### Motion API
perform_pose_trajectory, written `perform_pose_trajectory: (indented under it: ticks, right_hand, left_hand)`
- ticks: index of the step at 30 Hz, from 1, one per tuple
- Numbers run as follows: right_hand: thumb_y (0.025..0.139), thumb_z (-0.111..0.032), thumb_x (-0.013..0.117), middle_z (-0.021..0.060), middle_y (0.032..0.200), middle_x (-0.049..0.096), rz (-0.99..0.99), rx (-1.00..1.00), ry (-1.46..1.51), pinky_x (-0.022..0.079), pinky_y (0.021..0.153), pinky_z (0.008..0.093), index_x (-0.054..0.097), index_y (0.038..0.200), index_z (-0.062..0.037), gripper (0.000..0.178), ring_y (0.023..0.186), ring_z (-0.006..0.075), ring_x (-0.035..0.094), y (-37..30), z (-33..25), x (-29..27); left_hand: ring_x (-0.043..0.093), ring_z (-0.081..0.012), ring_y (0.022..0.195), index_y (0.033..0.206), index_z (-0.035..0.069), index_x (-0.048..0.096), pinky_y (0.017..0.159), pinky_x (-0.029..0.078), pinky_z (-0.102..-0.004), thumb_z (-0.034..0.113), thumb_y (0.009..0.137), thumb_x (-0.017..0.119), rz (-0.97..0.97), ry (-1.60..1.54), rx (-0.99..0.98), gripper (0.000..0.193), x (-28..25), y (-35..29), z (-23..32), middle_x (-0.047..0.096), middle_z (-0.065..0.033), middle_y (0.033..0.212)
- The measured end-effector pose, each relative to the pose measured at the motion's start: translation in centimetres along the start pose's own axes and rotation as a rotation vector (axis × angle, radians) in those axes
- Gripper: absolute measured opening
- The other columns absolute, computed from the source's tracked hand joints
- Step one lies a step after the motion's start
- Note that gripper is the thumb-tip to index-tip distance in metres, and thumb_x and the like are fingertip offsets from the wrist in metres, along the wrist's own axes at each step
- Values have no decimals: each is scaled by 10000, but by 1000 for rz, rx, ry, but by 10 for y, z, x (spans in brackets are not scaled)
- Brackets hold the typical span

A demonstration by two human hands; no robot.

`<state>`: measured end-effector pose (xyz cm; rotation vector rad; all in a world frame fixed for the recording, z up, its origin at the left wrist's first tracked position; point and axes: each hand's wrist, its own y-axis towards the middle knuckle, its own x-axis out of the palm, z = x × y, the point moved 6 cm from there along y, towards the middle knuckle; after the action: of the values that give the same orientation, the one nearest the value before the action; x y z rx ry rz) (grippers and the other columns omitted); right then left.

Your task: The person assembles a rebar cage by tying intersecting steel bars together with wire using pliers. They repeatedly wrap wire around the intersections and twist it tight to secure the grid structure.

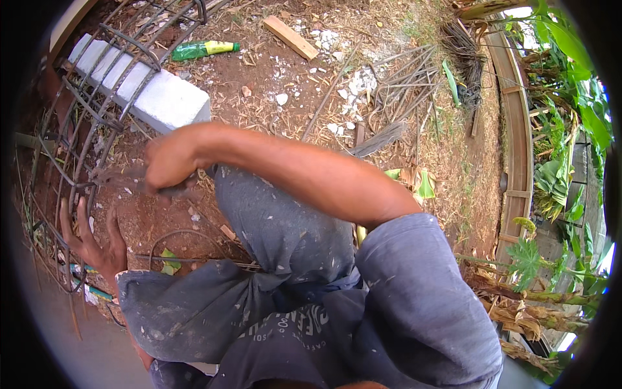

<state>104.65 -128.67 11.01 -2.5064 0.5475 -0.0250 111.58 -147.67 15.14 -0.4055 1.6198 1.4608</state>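
My right hand (173, 161) reaches across to the left, its fingers wrapped round a dark metal hand tool (123, 174) that looks like tying pincers. The tool's tip is at a bar of the rebar cage (103, 120); motion blurs it, so I cannot see whether it grips a wire. Lower down, my left hand (97, 243) is beside the cage's lower bars with its fingers spread. It seems to hold nothing, and whether its fingertips touch the bars is unclear. A white concrete block (172, 100) lies under the cage's upper part, just beyond my right hand.
A green bottle (197, 50) and a wooden offcut (290, 37) lie on the littered dirt. Dry sticks (408, 84) and white rubble (361, 81) are farther right. A long plank edging (518, 129) runs along the plants. My bent knees are close below my hands.
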Motion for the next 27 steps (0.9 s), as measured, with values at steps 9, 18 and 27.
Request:
perform_pose_trajectory:
  ticks: [9, 18, 27]
  right_hand:
    - [848, -63, 464, 81, 844, 600, 209, 234, -253, 506, 537, 287, 342, 1480, -120, 646, 526, 125, 465, -160, 150, -61]
    - [811, -22, 550, 207, 1220, 506, 622, 486, -359, 482, 956, 458, 473, 1412, -219, 638, 1074, 352, 539, -200, 332, 25]
    - [838, -271, 715, 109, 975, 665, 774, 466, -433, 544, 683, 424, 724, 945, -91, 209, 813, 228, 665, -157, 330, 54]
  left_hand:
    - [636, -285, 920, 1025, -29, 647, 792, 500, -352, 14, 840, 648, -576, -711, -510, 190, 89, -146, 37, 652, -164, 955]
    - [612, -173, 981, 1109, 9, 651, 887, 462, -291, 20, 873, 587, -1349, -932, -968, 244, 74, -184, 86, 668, -89, 1055]
    - [604, -168, 1012, 1173, -12, 607, 927, 444, -291, 61, 959, 514, -1394, -1119, -1466, 245, 33, -192, 101, 663, -76, 1081]
